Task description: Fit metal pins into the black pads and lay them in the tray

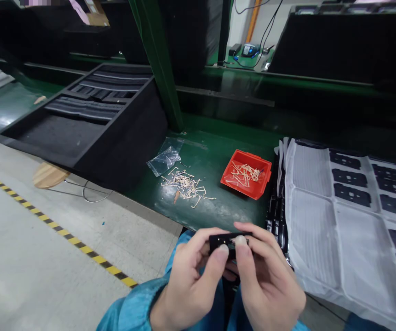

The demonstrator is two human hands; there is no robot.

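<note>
A small black plastic part (216,241) is held between my two hands, just past the near edge of the green bench. My left hand (198,271) grips its left end with thumb and fingers. On the right end, my right hand (261,271) presses with its thumb, its fingers wrapped behind. Beyond my hands lies a loose pile of thin, bent, pale strips (186,184). To the right of that pile, a red bin (262,187) holds more such strips. The underside of the black part is hidden by my fingers.
A clear plastic bag (166,158) lies behind the pile. At right, a white tray (317,234) carries several flat black plates (351,195). A large black box (135,133) with dark strips inside stands at left. A green post (159,64) rises from the bench.
</note>
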